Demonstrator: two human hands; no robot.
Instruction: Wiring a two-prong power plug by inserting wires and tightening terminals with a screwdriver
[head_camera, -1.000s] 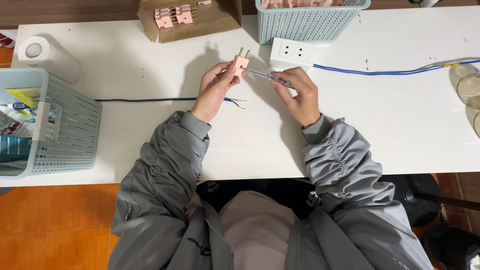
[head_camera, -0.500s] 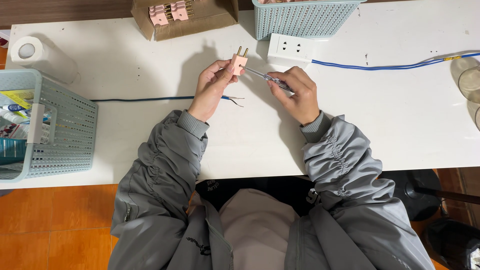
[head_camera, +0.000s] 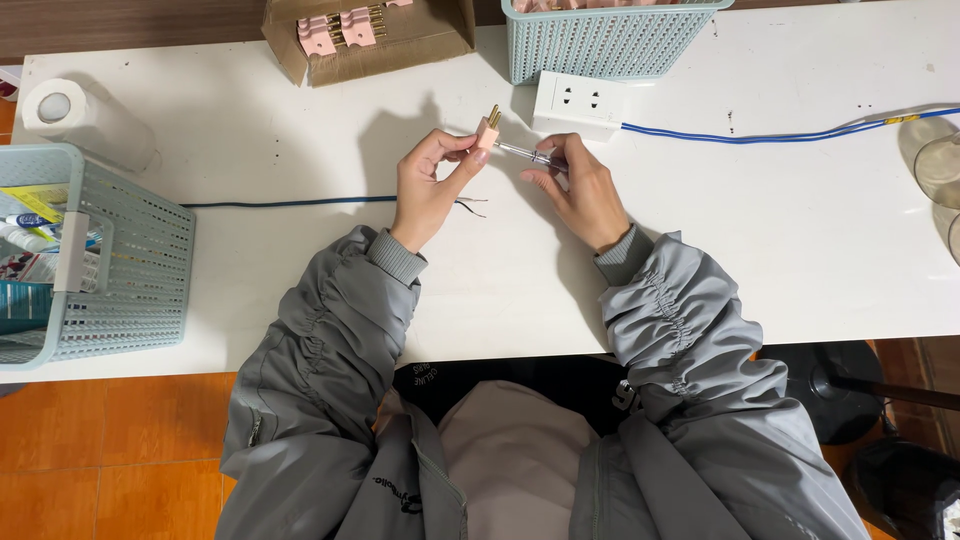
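My left hand (head_camera: 428, 190) holds a small pink plug (head_camera: 486, 136) with brass pins pointing up and away, just above the white table (head_camera: 780, 240). In my right hand (head_camera: 580, 190) is a thin screwdriver (head_camera: 522, 153) whose metal tip meets the side of the plug. A dark blue cable (head_camera: 290, 203) lies on the table to the left, its bare split ends (head_camera: 470, 206) under my left hand. Both grey sleeves rest on the table's front edge.
A white socket strip (head_camera: 580, 102) with a blue cord (head_camera: 760, 136) lies behind my hands. Behind it stands a teal basket (head_camera: 610, 40); a cardboard box (head_camera: 400, 45) holds pink plugs. At the left are a paper roll (head_camera: 85, 120) and a teal basket (head_camera: 130, 260). Clear jars (head_camera: 940, 165) stand at the right.
Both hands stay together at the plug with the screwdriver tip against it; the view has shifted slightly. No other movement shows.
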